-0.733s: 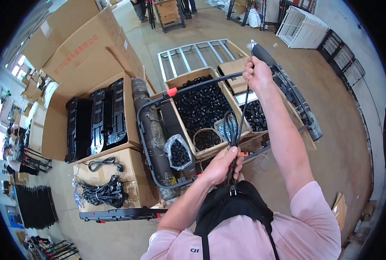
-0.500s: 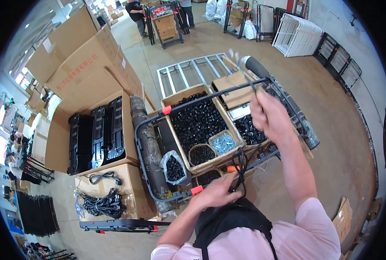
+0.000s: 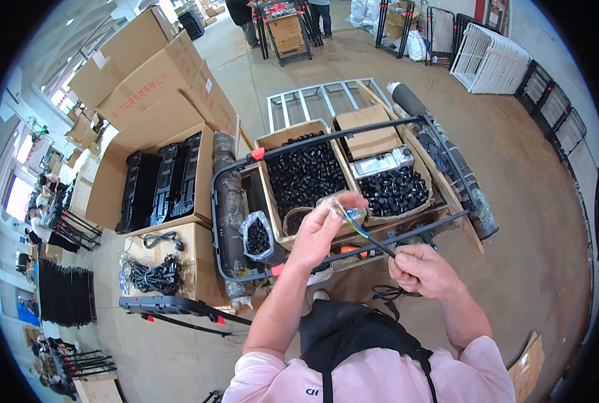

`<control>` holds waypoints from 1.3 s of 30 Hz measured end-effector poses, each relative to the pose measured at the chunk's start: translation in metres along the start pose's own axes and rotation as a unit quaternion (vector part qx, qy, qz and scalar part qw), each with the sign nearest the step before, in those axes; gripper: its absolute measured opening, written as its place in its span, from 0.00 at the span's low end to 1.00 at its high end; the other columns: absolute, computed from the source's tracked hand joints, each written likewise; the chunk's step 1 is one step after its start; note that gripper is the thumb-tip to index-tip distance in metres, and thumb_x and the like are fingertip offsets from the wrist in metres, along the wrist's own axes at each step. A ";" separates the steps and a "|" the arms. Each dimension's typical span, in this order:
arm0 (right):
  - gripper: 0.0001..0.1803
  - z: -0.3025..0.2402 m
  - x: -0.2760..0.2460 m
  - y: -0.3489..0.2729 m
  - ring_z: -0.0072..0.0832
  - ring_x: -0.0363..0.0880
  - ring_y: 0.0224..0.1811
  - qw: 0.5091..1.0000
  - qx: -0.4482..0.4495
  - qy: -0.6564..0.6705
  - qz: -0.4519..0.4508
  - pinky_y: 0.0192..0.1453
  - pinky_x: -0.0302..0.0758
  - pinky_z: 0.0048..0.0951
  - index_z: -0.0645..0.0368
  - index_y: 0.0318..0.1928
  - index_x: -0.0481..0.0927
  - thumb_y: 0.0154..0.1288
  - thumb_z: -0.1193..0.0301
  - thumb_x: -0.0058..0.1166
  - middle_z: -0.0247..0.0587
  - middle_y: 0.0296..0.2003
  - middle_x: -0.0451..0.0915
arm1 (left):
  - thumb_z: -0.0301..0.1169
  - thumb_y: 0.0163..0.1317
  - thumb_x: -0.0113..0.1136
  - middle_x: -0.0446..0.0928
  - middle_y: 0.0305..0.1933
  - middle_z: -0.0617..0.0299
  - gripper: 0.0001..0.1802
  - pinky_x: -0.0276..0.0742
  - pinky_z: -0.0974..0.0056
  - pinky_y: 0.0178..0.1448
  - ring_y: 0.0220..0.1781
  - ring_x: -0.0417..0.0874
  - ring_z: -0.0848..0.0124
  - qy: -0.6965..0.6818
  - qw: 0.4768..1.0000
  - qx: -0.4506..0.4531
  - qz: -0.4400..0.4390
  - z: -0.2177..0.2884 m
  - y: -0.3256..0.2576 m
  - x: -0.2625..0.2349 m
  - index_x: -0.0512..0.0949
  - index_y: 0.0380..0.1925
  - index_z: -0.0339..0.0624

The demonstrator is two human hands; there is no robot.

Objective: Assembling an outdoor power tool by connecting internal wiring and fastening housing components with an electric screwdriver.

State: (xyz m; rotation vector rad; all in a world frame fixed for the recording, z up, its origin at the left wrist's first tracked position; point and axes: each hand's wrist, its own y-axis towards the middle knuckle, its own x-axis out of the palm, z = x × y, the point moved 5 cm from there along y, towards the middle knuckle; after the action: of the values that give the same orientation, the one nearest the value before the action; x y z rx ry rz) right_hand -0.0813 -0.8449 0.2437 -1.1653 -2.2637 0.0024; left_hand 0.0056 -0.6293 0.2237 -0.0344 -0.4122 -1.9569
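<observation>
The fingers of my right hand (image 3: 421, 271) are curled tightly round a black cable (image 3: 380, 246), which slants up toward my left hand (image 3: 323, 227), above the near side of a black frame (image 3: 339, 136). Thin coloured wires (image 3: 358, 229) come out of its end and meet my left fingers, partly spread; I cannot tell whether they pinch the tips. Heaped small black parts (image 3: 306, 171) lie beyond.
</observation>
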 end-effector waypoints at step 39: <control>0.11 0.300 0.078 0.134 0.53 0.81 0.42 0.852 -0.054 -0.516 -0.076 0.48 0.77 0.50 0.64 0.39 0.78 0.78 0.67 0.54 0.53 0.36 0.78 | 0.41 0.85 0.46 0.82 0.41 0.57 0.13 0.87 0.56 0.46 0.41 0.89 0.64 -0.275 0.802 -0.287 0.446 -0.165 -0.331 -0.129 0.71 0.48 0.43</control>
State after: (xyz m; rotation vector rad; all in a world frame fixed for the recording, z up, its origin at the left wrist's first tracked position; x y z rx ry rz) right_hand -0.1664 -0.6279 -0.0009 -1.1824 -3.3174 0.5775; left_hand -0.2105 -0.4472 -0.0476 -1.0300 -0.0978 -1.0161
